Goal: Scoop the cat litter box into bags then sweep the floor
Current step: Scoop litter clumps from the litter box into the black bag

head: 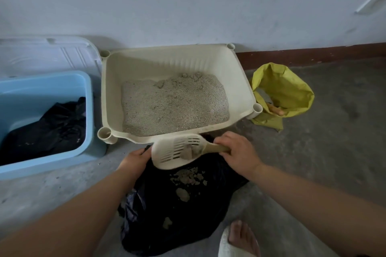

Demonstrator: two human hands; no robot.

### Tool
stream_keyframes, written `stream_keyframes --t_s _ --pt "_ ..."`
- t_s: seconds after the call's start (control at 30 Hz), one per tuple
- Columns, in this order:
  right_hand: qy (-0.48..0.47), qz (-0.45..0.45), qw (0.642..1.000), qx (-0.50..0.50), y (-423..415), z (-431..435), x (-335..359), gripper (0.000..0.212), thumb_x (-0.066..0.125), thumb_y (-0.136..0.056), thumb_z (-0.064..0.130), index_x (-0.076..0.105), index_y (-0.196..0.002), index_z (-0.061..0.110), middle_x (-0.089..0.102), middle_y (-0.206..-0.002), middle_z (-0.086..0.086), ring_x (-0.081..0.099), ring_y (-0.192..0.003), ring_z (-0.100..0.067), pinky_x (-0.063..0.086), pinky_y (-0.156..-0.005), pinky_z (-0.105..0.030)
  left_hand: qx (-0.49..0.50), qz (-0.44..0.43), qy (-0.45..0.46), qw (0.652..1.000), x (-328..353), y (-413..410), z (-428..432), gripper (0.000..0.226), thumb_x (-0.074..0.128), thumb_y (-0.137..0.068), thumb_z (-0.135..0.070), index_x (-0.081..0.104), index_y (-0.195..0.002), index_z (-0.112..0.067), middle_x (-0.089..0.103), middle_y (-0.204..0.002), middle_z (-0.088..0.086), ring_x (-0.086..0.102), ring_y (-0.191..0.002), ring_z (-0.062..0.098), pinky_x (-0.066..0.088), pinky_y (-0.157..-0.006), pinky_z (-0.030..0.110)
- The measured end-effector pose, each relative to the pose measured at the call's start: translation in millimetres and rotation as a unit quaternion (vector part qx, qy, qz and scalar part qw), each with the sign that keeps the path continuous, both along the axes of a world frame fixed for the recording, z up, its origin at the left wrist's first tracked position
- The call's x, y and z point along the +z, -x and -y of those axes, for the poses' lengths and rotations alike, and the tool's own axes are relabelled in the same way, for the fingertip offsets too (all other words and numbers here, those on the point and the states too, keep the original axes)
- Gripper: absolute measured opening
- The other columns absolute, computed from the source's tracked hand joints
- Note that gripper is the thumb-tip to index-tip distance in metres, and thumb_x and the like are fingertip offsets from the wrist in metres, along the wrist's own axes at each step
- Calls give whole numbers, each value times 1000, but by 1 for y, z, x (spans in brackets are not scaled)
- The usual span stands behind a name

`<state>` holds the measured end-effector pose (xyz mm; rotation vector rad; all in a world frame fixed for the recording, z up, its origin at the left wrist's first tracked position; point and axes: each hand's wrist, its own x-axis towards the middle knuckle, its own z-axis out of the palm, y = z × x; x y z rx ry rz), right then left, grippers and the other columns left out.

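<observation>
- Over the black bag (pixel 167 204), one cream slotted scoop (pixel 171 152) is gripped by its handle in the right hand (pixel 238 150); grey clumps (pixel 189 150) are carried in it.
- The bag's rim is gripped by the left hand (pixel 135 159).
- One cream litter box (pixel 240 81), grey litter (pixel 173 106) inside, is seen just beyond.
- One blue bin (pixel 89 106) and one yellow bag (pixel 292 89) are counted beside it.

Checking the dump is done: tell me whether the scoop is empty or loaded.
Loaded. Grey clumps lie in the scoop near its handle, which the right hand grips over the black bag.
</observation>
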<state>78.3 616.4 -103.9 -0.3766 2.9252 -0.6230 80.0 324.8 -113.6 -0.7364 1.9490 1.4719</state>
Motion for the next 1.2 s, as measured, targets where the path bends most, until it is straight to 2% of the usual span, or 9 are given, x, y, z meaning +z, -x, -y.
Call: stream_keyframes --t_s 0.13,0.3,0.43,0.57,0.67,0.8,0.9,0.97,1.2 --pt "-72 -79 993 50 -12 -4 -10 24 52 -75 18 68 -90 24 59 -86 4 58 -75 -22 48 -62 -36 15 22 -29 999 2 0 -1 25 63 -87 -45 70 -99 -24 72 -99 4 67 -93 25 49 -95 35" --pt "-68 -105 991 37 -5 -3 -3 22 58 -71 11 67 -88 21 59 -85 2 56 -75 -22 47 -62 -35 27 34 -62 997 3 -2 -1 18 67 -86 -38 72 -94 -23 74 -93 5 69 -91 27 50 -95 39" --pt "-34 -59 997 24 2 3 8 30 66 -67 4 69 -92 20 60 -86 2 61 -79 -24 53 -68 -40 42 8 -77 996 5 -2 -3 15 63 -90 -26 69 -101 -18 69 -83 0 65 -81 21 47 -85 30" --pt "-24 82 996 -19 35 10 39 47 64 -76 9 62 -119 29 61 -104 9 56 -96 -13 47 -86 -31 41 8 -85 995 10 -1 0 10 61 -91 -27 67 -97 -23 68 -82 -2 63 -75 14 47 -68 24" --pt "-18 106 994 -18 72 12 73 50 64 -77 6 61 -121 30 66 -103 2 60 -87 -16 52 -80 -37 37 21 -87 995 9 -1 4 21 63 -90 -35 68 -105 -22 70 -98 4 65 -90 21 47 -85 29" --pt "-202 116 972 -24 125 15 104 35 60 -82 12 64 -114 24 65 -100 -1 58 -84 -21 46 -66 -28 26 28 -84 996 7 -2 7 26 65 -88 -38 70 -107 -21 72 -104 6 67 -96 25 48 -99 38" --pt "-391 144 909 -7 150 25 115 9 58 -81 14 57 -89 17 54 -80 0 52 -72 -20 41 -59 -29 25 36 -93 995 6 -2 8 27 66 -87 -36 70 -108 -20 72 -104 8 68 -97 27 47 -101 42" --pt "-453 167 876 -11 160 29 111 10 62 -80 12 54 -86 17 52 -77 1 50 -66 -17 41 -58 -30 26 38 -95 994 6 -2 9 33 68 -85 -38 69 -112 -19 72 -106 9 67 -100 28 46 -103 45" --pt "-425 207 878 72 169 31 55 22 66 -74 11 71 -94 20 63 -87 2 61 -84 -20 45 -61 -29 19 52 -106 993 7 -3 9 11 67 -86 -32 70 -92 -22 73 -94 7 69 -91 26 50 -95 37"
